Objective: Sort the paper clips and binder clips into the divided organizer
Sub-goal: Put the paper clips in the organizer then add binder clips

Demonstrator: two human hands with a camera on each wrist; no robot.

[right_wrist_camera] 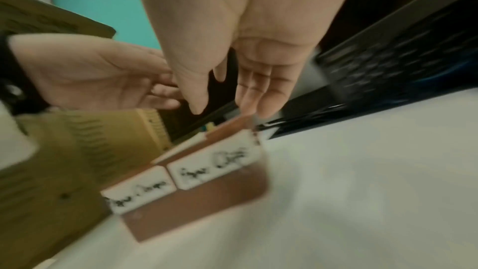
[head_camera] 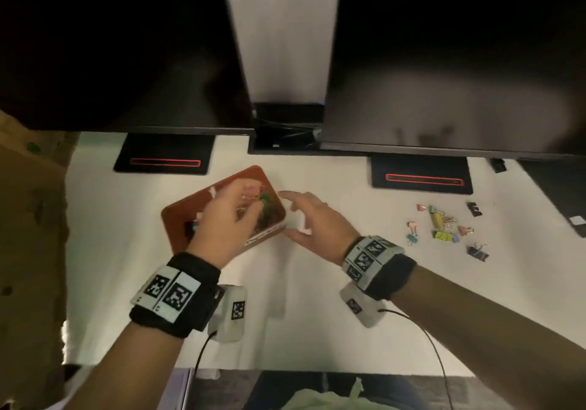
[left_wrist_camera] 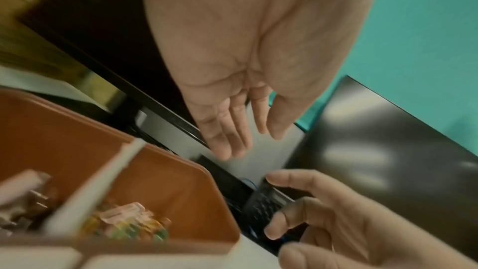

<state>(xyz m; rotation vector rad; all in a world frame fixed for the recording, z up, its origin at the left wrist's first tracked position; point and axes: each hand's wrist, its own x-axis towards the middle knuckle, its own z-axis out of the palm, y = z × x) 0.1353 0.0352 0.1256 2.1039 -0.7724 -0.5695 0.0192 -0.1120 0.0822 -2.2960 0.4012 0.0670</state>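
Both hands hover at the brown divided organizer (head_camera: 203,200) on the white tabletop (head_camera: 317,298). The left hand (head_camera: 226,219) is above its right compartment with fingers loosely extended and nothing visible in them; the right hand (head_camera: 312,222) is just beside the organizer's right end, fingers spread and empty, not clearly touching it. A white divider (left_wrist_camera: 103,187) splits the organizer: coloured paper clips (left_wrist_camera: 126,224) lie in the compartment to its right, and blurred, darker items to its left cannot be identified. Two white labels (right_wrist_camera: 181,175) sit on the front wall, their writing too blurred to read.

A scatter of coloured binder clips (head_camera: 444,229) lies well apart to the right, nearer the right hand, with a tangle of wire clips among them. These are light, stiff and springy; I judge each binder clip is best pinched across its folded body or by its wire handles, since the handles can snag neighbours. Sorting looks partly done.
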